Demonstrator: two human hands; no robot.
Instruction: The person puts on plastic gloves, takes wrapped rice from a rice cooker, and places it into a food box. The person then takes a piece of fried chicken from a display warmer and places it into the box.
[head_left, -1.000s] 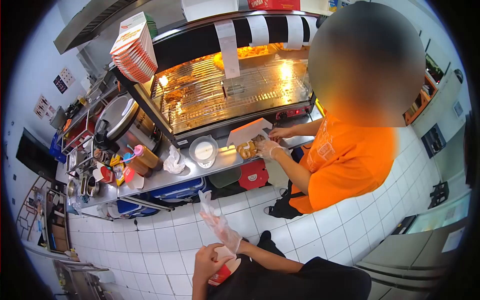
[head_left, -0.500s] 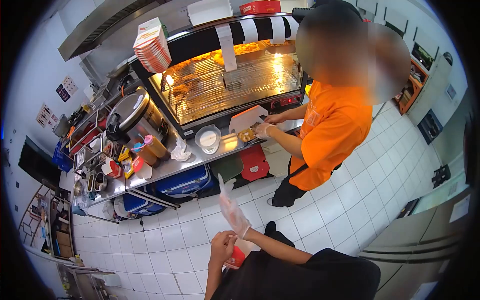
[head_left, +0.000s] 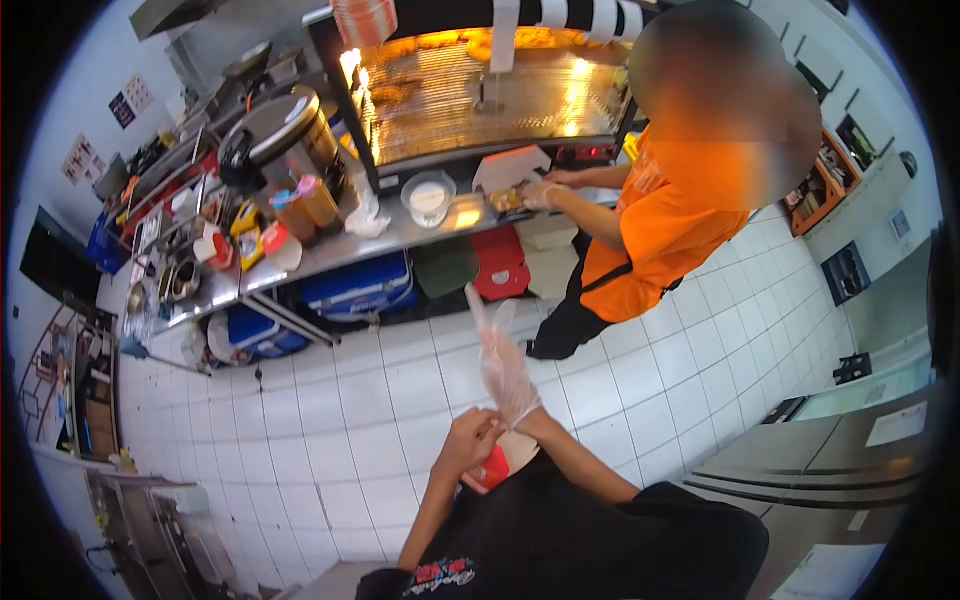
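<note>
A clear plastic glove (head_left: 497,325) covers my right hand (head_left: 508,375), whose fingers point up and away from me, with loose glove tips beyond them. My bare left hand (head_left: 474,438) is closed, its fingers pinching the glove's cuff at my right wrist. Just below the wrist, a red and white carton (head_left: 492,466) rests against my dark shirt, partly covered by my arms.
A co-worker in an orange shirt (head_left: 675,215) stands at the counter (head_left: 330,252), gloved hand at an open box (head_left: 508,170) of food. A lit warmer (head_left: 480,100), a plastic tub (head_left: 428,198), sauce bottles (head_left: 318,203) and a large cooker (head_left: 290,140) are around.
The view has shifted, and my hands appear farther right and higher in it. My left hand remains at the glove cuff. The gloved fingers look more spread than before.
</note>
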